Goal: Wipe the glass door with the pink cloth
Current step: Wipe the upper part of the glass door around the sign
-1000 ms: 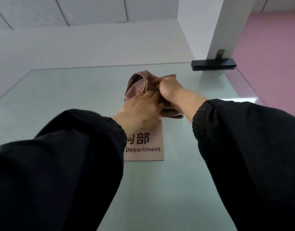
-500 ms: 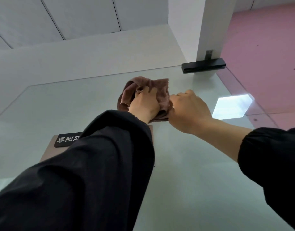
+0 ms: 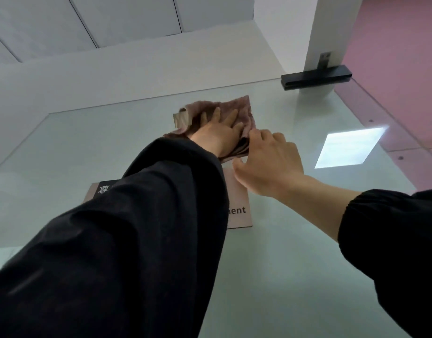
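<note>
Frosted glass door (image 3: 295,264) fills the view under white ceiling panels. High on it, a crumpled dusty-pink cloth (image 3: 237,111) lies pressed flat under the left hand (image 3: 217,135), fingers spread. The right hand (image 3: 268,162), loosely open, touches the cloth's lower right edge. Bare glass spreads all around. A pink sign (image 3: 239,206) sits just below; a black clamp (image 3: 316,76) grips the top corner.

Left hand (image 3: 216,134) flat on pink cloth (image 3: 237,108) against glass door (image 3: 295,240); right hand (image 3: 268,162) touching cloth edge.
</note>
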Demonstrator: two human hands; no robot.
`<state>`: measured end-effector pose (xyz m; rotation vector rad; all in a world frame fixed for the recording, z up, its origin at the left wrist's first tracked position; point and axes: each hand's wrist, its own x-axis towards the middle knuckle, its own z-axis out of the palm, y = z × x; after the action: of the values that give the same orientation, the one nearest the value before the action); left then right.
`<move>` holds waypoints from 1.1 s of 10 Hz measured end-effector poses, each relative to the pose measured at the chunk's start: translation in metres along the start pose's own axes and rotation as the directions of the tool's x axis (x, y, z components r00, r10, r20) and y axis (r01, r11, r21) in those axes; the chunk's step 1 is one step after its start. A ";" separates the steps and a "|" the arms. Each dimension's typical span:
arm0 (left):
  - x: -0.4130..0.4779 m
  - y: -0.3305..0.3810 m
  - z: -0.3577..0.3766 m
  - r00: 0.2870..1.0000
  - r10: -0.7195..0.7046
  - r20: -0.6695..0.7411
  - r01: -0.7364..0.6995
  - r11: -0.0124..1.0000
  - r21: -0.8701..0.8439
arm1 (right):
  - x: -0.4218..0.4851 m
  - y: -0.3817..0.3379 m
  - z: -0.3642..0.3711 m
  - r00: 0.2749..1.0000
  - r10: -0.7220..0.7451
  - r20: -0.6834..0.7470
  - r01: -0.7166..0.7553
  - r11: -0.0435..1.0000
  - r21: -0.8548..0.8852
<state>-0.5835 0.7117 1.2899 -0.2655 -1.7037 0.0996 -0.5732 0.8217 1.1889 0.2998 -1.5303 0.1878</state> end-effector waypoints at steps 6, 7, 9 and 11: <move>-0.020 -0.144 -0.009 0.914 -0.403 0.035 0.405 0.913 -0.056 | -0.004 -0.002 0.009 0.994 0.022 0.111 -0.003 0.985 -0.173; -0.021 -0.106 -0.005 0.931 -0.365 -0.009 0.364 0.930 -0.060 | -0.002 0.005 0.006 0.991 0.007 0.136 0.021 0.980 -0.200; -0.008 -0.020 0.005 0.982 -0.191 0.007 0.191 0.981 -0.024 | -0.013 0.011 0.010 0.982 -0.023 0.187 0.047 0.991 -0.128; -0.001 -0.046 0.004 0.993 -0.115 -0.019 0.114 0.993 -0.013 | -0.009 0.014 0.006 0.973 -0.008 0.231 0.040 0.990 -0.133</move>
<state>-0.5928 0.6671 1.2982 -0.1763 -1.6965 0.0023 -0.5834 0.8342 1.1807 0.2369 -1.7592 0.0282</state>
